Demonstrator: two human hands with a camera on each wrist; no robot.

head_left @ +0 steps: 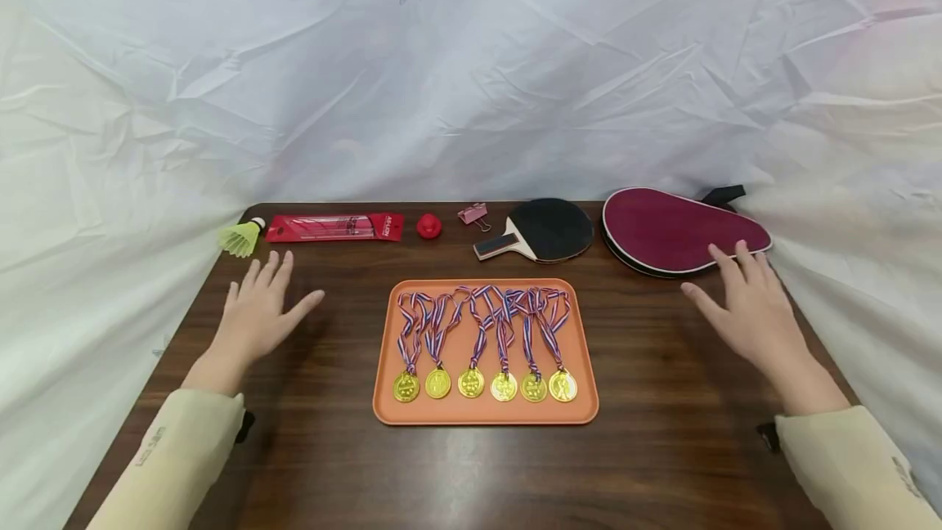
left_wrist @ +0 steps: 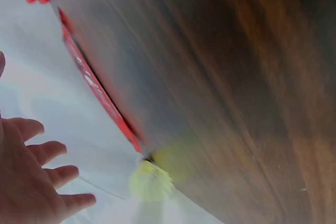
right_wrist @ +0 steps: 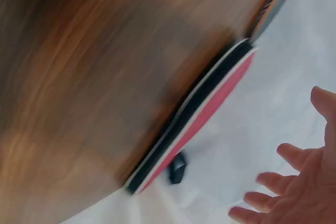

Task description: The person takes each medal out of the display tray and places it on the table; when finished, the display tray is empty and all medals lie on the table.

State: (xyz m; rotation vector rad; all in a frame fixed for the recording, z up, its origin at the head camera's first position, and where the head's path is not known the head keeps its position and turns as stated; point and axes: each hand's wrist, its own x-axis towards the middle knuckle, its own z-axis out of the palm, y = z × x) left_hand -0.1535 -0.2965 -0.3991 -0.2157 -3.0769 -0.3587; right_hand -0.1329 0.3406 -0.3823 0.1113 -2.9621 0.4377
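My left hand [head_left: 253, 313] hovers over the left side of the table with fingers spread, holding nothing. Nearest to it are a yellow-green shuttlecock [head_left: 239, 239] and a flat red packet [head_left: 334, 227]. On the right, my right hand [head_left: 754, 317] is also spread and holds nothing; its fingertips overlap the near edge of a maroon paddle case [head_left: 680, 231] in the head view. Between the hands lies an orange tray [head_left: 486, 414] bearing a row of several gold medals [head_left: 471, 383] with striped ribbons [head_left: 504, 325] folded behind them.
Along the table's back edge sit a red rubber duck [head_left: 428, 226], a pink binder clip [head_left: 473, 214] and a black table tennis paddle [head_left: 553, 229]. White cloth [head_left: 471, 88] hangs behind and at both sides of the dark wooden table [head_left: 471, 481].
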